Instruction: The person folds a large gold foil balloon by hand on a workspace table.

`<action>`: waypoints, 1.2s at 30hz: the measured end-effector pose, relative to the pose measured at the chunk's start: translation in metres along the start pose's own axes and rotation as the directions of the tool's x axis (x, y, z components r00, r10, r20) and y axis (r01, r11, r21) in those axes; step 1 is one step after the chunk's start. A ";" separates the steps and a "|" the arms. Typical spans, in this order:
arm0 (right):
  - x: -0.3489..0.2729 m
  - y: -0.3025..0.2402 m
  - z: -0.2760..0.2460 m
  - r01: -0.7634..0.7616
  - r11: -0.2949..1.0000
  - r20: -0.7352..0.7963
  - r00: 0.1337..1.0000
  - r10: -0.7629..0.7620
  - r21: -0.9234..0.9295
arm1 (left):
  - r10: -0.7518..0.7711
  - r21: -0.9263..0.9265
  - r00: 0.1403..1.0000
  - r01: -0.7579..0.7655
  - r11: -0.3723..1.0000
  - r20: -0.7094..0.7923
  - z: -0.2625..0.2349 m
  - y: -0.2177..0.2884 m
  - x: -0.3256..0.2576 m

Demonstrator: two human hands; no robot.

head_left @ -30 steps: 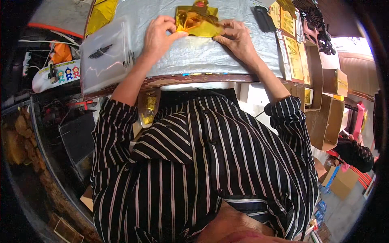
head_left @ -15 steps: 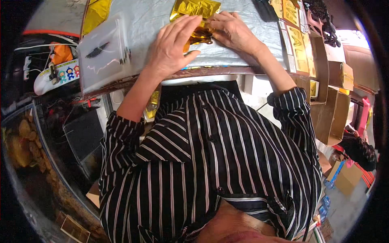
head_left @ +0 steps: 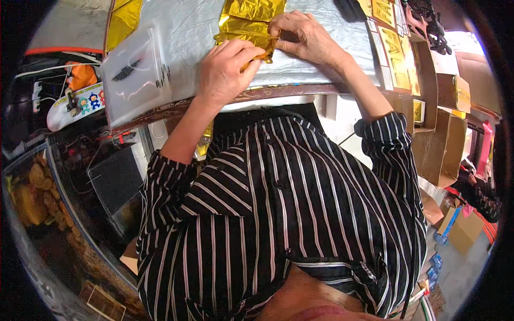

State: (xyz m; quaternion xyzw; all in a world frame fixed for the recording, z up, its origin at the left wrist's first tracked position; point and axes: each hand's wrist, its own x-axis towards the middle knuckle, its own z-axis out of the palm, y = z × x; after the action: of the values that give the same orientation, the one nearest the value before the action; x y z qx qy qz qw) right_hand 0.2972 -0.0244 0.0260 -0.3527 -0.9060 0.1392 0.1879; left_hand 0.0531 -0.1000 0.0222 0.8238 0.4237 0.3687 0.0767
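A creased sheet of shiny gold foil (head_left: 250, 25) lies at the far middle of the table, its near edge bunched. My left hand (head_left: 227, 68) has its fingers curled on the near left corner of the foil, with the thumb tucked underneath. At the right edge, my right hand (head_left: 306, 40) pinches the foil between thumb and fingers. Both hands rest low over the pale cloth-like table cover (head_left: 193, 32). Whatever lies under the folded foil is hidden.
On the left stands a clear plastic bag or box (head_left: 131, 88) with a dark feather-like piece. More gold foil (head_left: 123, 24) lies beyond it. Gold printed packs (head_left: 395, 59) and a black item (head_left: 350, 9) are at the right. Cardboard boxes (head_left: 447, 144) stand beside the table.
My left fingers, outstretched before, have curled onto the foil's near edge. The foil now shows more of its surface between my hands, and my left hand sits slightly lower.
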 end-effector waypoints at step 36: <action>0.005 -0.012 0.013 -0.082 0.990 -0.117 0.989 0.095 0.113 | -0.627 0.201 0.723 0.594 0.779 0.290 -0.006 -0.014 0.037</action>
State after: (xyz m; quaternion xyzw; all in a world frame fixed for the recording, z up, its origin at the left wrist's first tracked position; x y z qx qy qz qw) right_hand 0.2814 -0.0311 0.0197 -0.3898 -0.8675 0.1744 0.2552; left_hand 0.0540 -0.0646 0.0404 0.6917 0.6679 0.1543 0.2272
